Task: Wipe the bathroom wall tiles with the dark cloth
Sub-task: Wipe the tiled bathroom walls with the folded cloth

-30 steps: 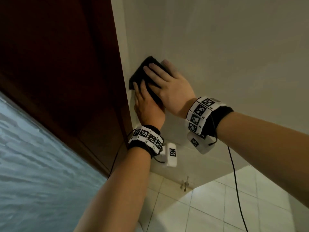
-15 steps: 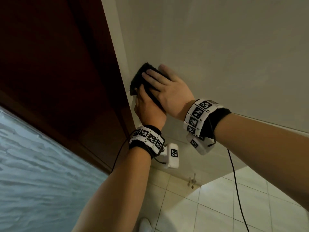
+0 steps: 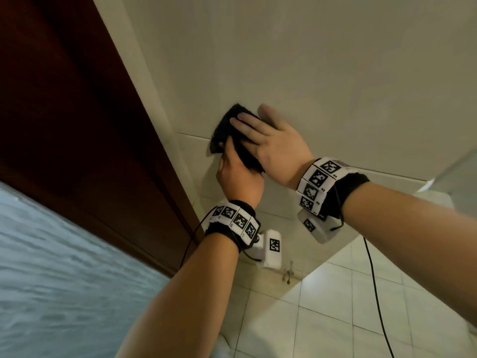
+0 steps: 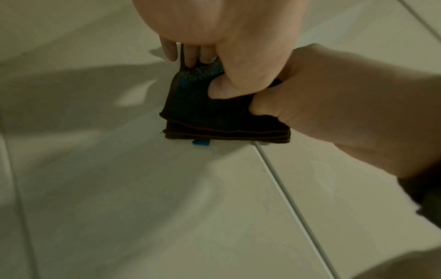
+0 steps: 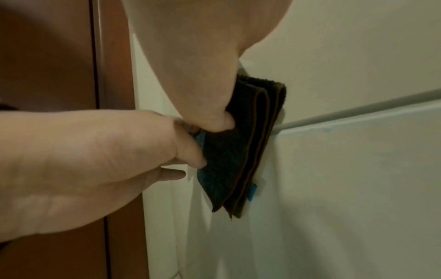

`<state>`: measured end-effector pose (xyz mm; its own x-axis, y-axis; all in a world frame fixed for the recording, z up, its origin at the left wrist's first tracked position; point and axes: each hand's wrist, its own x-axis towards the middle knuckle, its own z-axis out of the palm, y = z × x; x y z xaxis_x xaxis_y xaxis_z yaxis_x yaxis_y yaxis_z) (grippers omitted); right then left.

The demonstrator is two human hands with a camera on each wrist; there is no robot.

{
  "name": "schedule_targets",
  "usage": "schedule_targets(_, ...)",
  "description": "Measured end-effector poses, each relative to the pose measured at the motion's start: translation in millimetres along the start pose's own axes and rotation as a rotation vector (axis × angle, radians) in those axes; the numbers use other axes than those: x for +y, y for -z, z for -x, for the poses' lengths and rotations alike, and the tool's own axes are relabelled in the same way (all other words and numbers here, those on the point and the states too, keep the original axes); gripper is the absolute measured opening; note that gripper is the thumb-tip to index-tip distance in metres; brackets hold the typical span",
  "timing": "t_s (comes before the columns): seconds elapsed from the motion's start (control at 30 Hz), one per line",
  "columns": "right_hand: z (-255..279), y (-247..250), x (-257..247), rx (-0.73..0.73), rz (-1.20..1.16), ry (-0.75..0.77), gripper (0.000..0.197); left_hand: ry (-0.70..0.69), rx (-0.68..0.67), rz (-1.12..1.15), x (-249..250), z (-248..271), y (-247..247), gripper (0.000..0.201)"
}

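**Two hands on a folded cloth at the tile joint**

The cloth (image 3: 233, 136) sits folded in several layers against the tiles (image 3: 322, 73), centre of the head view, right on a grout line (image 5: 358, 107) and close to the door frame (image 3: 144, 81) at left.

Risks, as I judge them: the pad is thick and loosely stacked, and its layers are already fanning apart at the lower edge in the right wrist view. A hard stroke across the grout line could drag the bottom layers and let the fold open, leaving only a flap in contact. Working this near the frame, a leftward stroke could run the fingers into the frame edge. A small blue tag (image 4: 201, 142) pokes out under the pad; it could drag across the tile in place of the fabric there.

The right hand (image 3: 273, 148) lies over the cloth with fingers stretched flat, pressing it to the wall, thumb tip on the fabric; the little finger rests on bare tile. The left hand (image 3: 238, 177) comes in from below, thumb and curled fingers pinching the pad's lower corner. Both forearms reach up from the bottom of the frame, wrists bent towards the wall.
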<state>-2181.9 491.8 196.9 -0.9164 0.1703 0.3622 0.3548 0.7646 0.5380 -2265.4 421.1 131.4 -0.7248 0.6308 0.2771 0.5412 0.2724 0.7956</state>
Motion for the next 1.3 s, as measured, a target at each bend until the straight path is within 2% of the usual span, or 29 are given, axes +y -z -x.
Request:
schedule_targets(0.2, 65, 15, 23, -0.067, -0.023, -0.068, 0.047, -0.037, -0.082, 0.008, 34, 43, -30, 0.072)
schedule_targets(0.37, 124, 24, 44, -0.078, -0.004, -0.127, 0.040, -0.074, -0.149, 0.017, 69, 84, -56, 0.073)
schedule_targets(0.57, 185, 38, 67, -0.143, 0.002, -0.198, 0.044, -0.120, -0.223, 0.022, 106, 126, -82, 0.073)
schedule_targets(0.7, 214, 43, 78, -0.113, -0.016, -0.221, 0.042, -0.121, -0.307, -0.027, 123, 141, -90, 0.078)
schedule_targets(0.97, 214, 37, 68, -0.114, -0.058, -0.252, 0.046, -0.227, -0.349, -0.337, 116, 144, -81, 0.090)
schedule_targets(1.3, 202, 26, 39, -0.115, -0.069, -0.330, 0.044, -0.354, -0.349, -0.524, 90, 132, -63, 0.087)
